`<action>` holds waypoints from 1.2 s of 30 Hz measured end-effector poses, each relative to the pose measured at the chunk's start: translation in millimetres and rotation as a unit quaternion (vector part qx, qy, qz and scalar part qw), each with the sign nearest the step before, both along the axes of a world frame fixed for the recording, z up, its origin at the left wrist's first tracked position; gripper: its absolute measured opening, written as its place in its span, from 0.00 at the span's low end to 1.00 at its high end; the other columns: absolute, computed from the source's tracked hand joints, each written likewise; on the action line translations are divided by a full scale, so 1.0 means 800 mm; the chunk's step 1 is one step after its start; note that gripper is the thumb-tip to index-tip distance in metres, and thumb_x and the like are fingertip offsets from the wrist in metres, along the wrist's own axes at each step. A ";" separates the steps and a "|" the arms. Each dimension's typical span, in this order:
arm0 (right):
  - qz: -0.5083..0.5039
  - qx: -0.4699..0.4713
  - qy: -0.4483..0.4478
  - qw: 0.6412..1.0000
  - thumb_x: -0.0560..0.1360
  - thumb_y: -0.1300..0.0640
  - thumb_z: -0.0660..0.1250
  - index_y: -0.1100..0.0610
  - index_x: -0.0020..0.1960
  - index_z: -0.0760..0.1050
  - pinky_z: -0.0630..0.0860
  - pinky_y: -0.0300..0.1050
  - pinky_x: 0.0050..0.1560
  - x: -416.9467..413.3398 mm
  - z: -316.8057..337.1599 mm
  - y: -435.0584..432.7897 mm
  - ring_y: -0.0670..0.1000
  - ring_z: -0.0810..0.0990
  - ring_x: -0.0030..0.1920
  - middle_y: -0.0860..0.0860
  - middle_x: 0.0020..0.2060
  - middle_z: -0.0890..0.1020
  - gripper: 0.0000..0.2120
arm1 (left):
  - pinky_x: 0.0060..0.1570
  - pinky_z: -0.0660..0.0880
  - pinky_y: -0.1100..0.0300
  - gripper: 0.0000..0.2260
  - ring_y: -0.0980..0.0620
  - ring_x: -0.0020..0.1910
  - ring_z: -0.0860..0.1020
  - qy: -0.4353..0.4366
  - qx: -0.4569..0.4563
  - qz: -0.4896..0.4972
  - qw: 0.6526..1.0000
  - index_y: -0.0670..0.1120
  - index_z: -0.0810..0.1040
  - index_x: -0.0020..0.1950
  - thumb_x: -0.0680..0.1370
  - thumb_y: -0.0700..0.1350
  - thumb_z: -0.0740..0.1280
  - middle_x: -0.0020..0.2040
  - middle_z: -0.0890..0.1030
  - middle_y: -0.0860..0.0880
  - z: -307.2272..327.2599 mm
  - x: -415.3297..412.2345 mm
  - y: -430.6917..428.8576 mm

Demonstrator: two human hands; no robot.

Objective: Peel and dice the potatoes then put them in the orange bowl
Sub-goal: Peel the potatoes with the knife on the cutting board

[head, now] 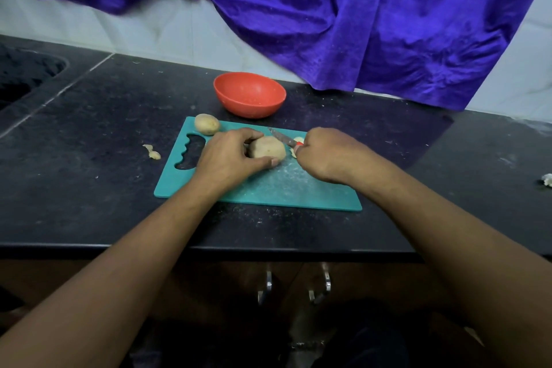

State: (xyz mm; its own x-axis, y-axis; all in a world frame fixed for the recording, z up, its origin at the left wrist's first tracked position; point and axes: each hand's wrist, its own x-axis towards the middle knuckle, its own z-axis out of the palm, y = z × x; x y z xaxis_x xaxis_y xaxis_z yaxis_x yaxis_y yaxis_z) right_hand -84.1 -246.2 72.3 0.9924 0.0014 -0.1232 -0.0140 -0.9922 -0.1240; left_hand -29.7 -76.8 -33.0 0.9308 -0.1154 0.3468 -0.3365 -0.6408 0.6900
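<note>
Left hand point(231, 155) grips an unpeeled potato point(267, 149) mid teal cutting board point(268, 188). Right hand point(325, 154) is fisted on a red-handled knife point(282, 138), blade angled behind that potato. Second potato point(206, 124) sits at the board's far-left corner. Orange bowl point(249, 94) stands empty just beyond the far edge; bare black counter point(89, 128) left.
</note>
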 end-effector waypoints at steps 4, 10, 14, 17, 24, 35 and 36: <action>-0.001 -0.008 0.017 1.000 0.82 0.51 0.59 0.54 0.52 0.74 0.71 0.47 0.44 -0.002 0.001 0.004 0.55 0.79 0.48 0.51 0.43 0.76 0.08 | 0.52 0.78 0.53 0.30 0.55 0.48 0.81 0.002 -0.001 0.004 1.000 0.51 0.82 0.65 0.66 0.60 0.81 0.48 0.85 0.54 0.000 0.001 -0.001; 0.009 -0.023 0.022 0.999 0.81 0.51 0.60 0.54 0.53 0.74 0.72 0.49 0.45 0.008 -0.004 0.017 0.55 0.77 0.46 0.50 0.42 0.75 0.07 | 0.47 0.77 0.56 0.27 0.56 0.44 0.80 -0.009 0.000 0.004 1.000 0.51 0.83 0.63 0.67 0.59 0.81 0.43 0.82 0.57 -0.001 0.003 -0.001; 0.009 -0.047 0.010 0.999 0.80 0.51 0.63 0.56 0.62 0.77 0.72 0.50 0.46 0.026 -0.016 0.033 0.56 0.76 0.47 0.53 0.51 0.79 0.14 | 0.40 0.70 0.62 0.23 0.59 0.40 0.78 -0.026 0.016 -0.005 1.000 0.53 0.84 0.61 0.68 0.57 0.80 0.41 0.81 0.59 0.000 0.002 -0.001; 0.006 -0.073 0.002 0.997 0.81 0.51 0.64 0.56 0.64 0.77 0.71 0.50 0.46 0.028 -0.021 0.037 0.56 0.76 0.48 0.55 0.53 0.80 0.15 | 0.44 0.75 0.58 0.23 0.56 0.44 0.81 -0.031 0.015 -0.004 0.999 0.54 0.84 0.62 0.68 0.56 0.80 0.45 0.84 0.57 0.001 0.001 -0.001; 0.001 -0.084 0.001 0.996 0.83 0.55 0.56 0.55 0.64 0.77 0.69 0.49 0.46 -0.030 -0.065 0.021 0.58 0.80 0.57 0.55 0.60 0.81 0.15 | 0.53 0.79 0.54 0.28 0.59 0.49 0.82 0.005 -0.015 0.000 1.000 0.53 0.83 0.63 0.66 0.62 0.80 0.51 0.86 0.57 -0.001 0.003 -0.001; -0.075 0.114 0.057 0.989 0.85 0.45 0.55 0.56 0.46 0.72 0.68 0.45 0.40 0.007 -0.071 -0.014 0.53 0.75 0.40 0.52 0.40 0.75 0.17 | 0.50 0.79 0.57 0.28 0.59 0.46 0.81 0.007 -0.007 0.007 1.000 0.52 0.83 0.64 0.66 0.60 0.81 0.47 0.86 0.55 -0.001 0.004 0.001; -0.104 0.160 0.057 0.980 0.84 0.45 0.55 0.56 0.44 0.72 0.66 0.43 0.33 0.011 -0.072 -0.017 0.51 0.74 0.33 0.51 0.36 0.75 0.18 | 0.50 0.79 0.58 0.28 0.59 0.46 0.81 0.008 -0.007 0.007 1.000 0.52 0.83 0.64 0.66 0.60 0.81 0.47 0.86 0.56 -0.001 0.004 0.001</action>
State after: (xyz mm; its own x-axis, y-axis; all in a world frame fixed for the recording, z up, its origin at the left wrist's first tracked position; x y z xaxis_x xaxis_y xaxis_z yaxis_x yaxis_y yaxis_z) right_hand -75.0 -259.7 14.4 0.9552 -0.1430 -0.2590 -0.2435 -0.8772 -0.4138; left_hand -26.6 -76.2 -33.5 0.9380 -0.0981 0.3326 -0.3164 -0.6349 0.7049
